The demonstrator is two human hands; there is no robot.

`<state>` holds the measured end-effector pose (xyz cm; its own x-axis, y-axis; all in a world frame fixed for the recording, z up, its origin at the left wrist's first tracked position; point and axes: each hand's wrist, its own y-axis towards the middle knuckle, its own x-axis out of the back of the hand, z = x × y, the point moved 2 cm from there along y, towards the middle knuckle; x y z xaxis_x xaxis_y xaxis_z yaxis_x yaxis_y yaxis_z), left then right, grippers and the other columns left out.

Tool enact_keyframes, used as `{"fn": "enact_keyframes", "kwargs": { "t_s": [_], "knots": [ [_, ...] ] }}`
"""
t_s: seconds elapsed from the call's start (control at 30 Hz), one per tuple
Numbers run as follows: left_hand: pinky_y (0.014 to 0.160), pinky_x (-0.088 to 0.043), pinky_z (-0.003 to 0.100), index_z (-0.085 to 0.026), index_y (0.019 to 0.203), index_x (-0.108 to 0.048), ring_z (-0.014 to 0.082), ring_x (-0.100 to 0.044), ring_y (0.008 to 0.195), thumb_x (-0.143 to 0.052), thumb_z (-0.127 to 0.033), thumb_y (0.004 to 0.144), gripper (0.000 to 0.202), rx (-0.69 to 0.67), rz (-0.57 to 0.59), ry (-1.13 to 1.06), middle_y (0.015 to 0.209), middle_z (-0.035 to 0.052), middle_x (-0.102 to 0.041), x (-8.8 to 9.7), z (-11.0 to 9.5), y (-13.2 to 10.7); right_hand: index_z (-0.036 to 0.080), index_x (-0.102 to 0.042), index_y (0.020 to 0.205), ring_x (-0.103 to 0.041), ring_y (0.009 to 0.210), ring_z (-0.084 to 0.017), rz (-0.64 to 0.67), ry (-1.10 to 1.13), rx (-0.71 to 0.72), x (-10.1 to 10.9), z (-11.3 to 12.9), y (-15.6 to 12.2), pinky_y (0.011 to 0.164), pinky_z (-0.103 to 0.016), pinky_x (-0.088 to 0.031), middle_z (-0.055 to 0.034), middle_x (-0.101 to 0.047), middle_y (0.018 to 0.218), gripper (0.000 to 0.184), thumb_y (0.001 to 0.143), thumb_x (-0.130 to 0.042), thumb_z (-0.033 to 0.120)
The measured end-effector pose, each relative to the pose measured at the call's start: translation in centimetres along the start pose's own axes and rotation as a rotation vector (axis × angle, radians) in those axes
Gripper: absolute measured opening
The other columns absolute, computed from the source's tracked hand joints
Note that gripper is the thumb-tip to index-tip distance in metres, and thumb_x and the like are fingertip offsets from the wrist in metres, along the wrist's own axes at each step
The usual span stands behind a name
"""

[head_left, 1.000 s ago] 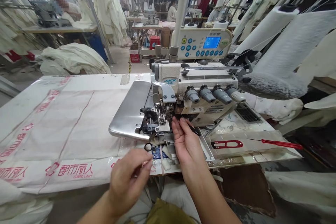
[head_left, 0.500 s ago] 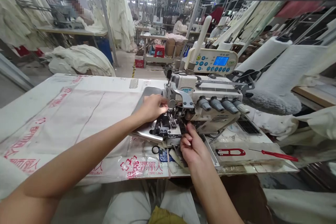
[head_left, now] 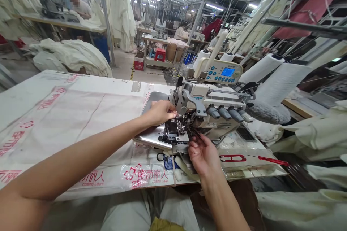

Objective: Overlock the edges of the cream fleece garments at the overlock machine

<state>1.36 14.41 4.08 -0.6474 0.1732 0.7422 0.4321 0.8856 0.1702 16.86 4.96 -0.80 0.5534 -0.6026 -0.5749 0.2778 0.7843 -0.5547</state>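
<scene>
Since approx 1 s ago the left hand (head_left: 159, 112) has gone from the table's near edge up to the needle and presser-foot assy (head_left: 181, 130) of the white industrial overlock sewing machine (head_left: 225, 126). The right hand (head_left: 203, 153) has hardly shifted, staying at the machine's front just below that assy. Head view, grip: left fingers are bunched in a tight pinch against the needle area, but whether thread sits between them I cannot tell. Right fingers are half curled w/ tips up by a thin dark item at the machine front; whether they clamp it I cannot tell either. Progress, as a judgement: no cloth lies under the foot and the curved polished steel bed plate (head_left: 151, 133) is bare, so this looks like fiddling at the needle zone, no seam begun. Red-handled thread snips (head_left: 233, 158) and a thin red-handled screwdriver (head_left: 272, 160) lie untouched to the right, and a small black ring (head_left: 160, 156) sits near the front edge. Big white thread cones (head_left: 279, 83) stand behind. Writing: "JACK" in blue on the machine head. The clear plastic sheet over the wide white table (head_left: 81, 122) has red Chinese chars w/ a small line that seems to read "COSMO LADY". The cream control panel w/ blue buttons and lit screen (head_left: 222, 72) is too small to read.
</scene>
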Motion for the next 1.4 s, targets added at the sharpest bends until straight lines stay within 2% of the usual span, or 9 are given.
{"fn": "enact_keyframes", "kwargs": {
  "t_s": [0.23, 0.47, 0.53, 0.67, 0.87, 0.93, 1.0, 1.1, 1.4],
  "knots": [
    [0.079, -0.029, 0.036, -0.017, 0.064, -0.065, 0.0197, -0.055, 0.077, -0.055, -0.017, 0.077, 0.016, -0.015, 0.021, 0.029, 0.077, 0.0042, -0.067, 0.1, -0.1, -0.3, 0.011, -0.059, 0.078, -0.064, 0.053, -0.01, -0.055, -0.057, 0.033, 0.9, 0.4, 0.6, 0.047, -0.015, -0.054, -0.0039, -0.067, 0.063, 0.006, 0.078, -0.057, 0.005],
    [0.078, -0.03, 0.035, -0.016, 0.067, -0.066, 0.0192, -0.054, 0.077, -0.053, -0.018, 0.078, 0.017, -0.045, 0.023, 0.043, 0.079, 0.0048, -0.066, 0.0, 0.1, -0.6, 0.011, -0.06, 0.083, -0.068, 0.062, -0.011, -0.079, -0.027, 0.085, 2.9, 1.5, -0.1, 0.056, -0.017, -0.058, -0.0058, -0.069, 0.066, 0.012, 0.085, -0.05, 0.005],
    [0.077, -0.031, 0.034, -0.016, 0.068, -0.066, 0.0189, -0.054, 0.077, -0.053, -0.018, 0.078, 0.017, -0.052, 0.025, 0.044, 0.08, 0.0049, -0.065, 0.0, 0.2, -0.6, 0.011, -0.06, 0.085, -0.069, 0.065, -0.014, -0.079, -0.03, 0.191, 4.0, 2.2, -0.7, 0.058, -0.019, -0.058, -0.006, -0.07, 0.07, 0.006, 0.08, -0.062, 0.01],
    [0.072, -0.035, 0.032, -0.016, 0.07, -0.065, 0.0193, -0.055, 0.078, -0.051, -0.021, 0.079, 0.018, -0.061, 0.034, 0.043, 0.082, 0.005, -0.064, 0.2, 0.1, -0.7, 0.013, -0.06, 0.086, -0.07, 0.075, -0.018, -0.007, -0.1, 0.513, 5.5, 3.5, -1.4, 0.066, -0.022, -0.059, -0.0046, -0.071, 0.074, 0.04, 0.059, -0.083, 0.032],
    [0.075, -0.041, 0.031, -0.019, 0.088, -0.066, 0.0196, -0.057, 0.086, -0.053, -0.035, 0.082, 0.021, 0.027, -0.065, -0.067, 0.092, 0.0037, -0.065, 1.4, -0.2, -3.6, 0.015, -0.06, 0.077, -0.07, 0.072, -0.016, 0.069, -0.073, 0.547, 5.6, 2.6, -0.5, 0.065, -0.019, -0.058, -0.0011, -0.071, 0.073, 0.036, 0.054, -0.085, 0.029],
    [0.078, -0.042, 0.032, -0.021, 0.091, -0.067, 0.0198, -0.057, 0.09, -0.054, -0.038, 0.082, 0.023, 0.082, -0.126, -0.096, 0.094, 0.0032, -0.066, 1.4, -0.1, -4.9, 0.016, -0.062, 0.076, -0.07, 0.07, -0.015, 0.068, -0.173, 0.769, 5.5, 2.0, -0.7, 0.066, -0.023, -0.059, -0.0017, -0.071, 0.076, 0.024, 0.062, -0.08, 0.023],
    [0.078, -0.042, 0.032, -0.022, 0.091, -0.067, 0.0197, -0.059, 0.089, -0.054, -0.04, 0.082, 0.024, 0.131, -0.162, -0.102, 0.095, 0.003, -0.066, 1.1, 0.1, -5.9, 0.017, -0.064, 0.076, -0.07, 0.074, -0.016, 0.117, -0.392, 1.165, 5.1, 1.5, -1.4, 0.07, -0.029, -0.06, -0.0032, -0.072, 0.081, 0.013, 0.069, -0.074, 0.015],
    [0.078, -0.042, 0.032, -0.022, 0.089, -0.068, 0.0197, -0.06, 0.088, -0.054, -0.041, 0.083, 0.024, 0.154, -0.189, -0.083, 0.095, 0.0032, -0.067, 0.5, 0.3, -6.5, 0.02, -0.064, 0.085, -0.068, 0.085, -0.018, 0.308, -0.691, 1.617, 4.0, 1.1, -2.1, 0.075, -0.032, -0.058, -0.0046, -0.071, 0.09, 0.022, 0.072, -0.068, 0.002],
    [0.08, -0.042, 0.033, -0.023, 0.088, -0.068, 0.0192, -0.059, 0.088, -0.055, -0.042, 0.083, 0.024, 0.136, -0.219, -0.085, 0.094, 0.0023, -0.067, 0.2, 0.5, -6.5, 0.019, -0.061, 0.086, -0.066, 0.078, -0.012, 0.265, -0.86, 1.654, 2.0, 2.7, -2.1, 0.075, -0.024, -0.055, -0.0026, -0.069, 0.084, 0.015, 0.078, -0.064, 0.006]
  ]
}}
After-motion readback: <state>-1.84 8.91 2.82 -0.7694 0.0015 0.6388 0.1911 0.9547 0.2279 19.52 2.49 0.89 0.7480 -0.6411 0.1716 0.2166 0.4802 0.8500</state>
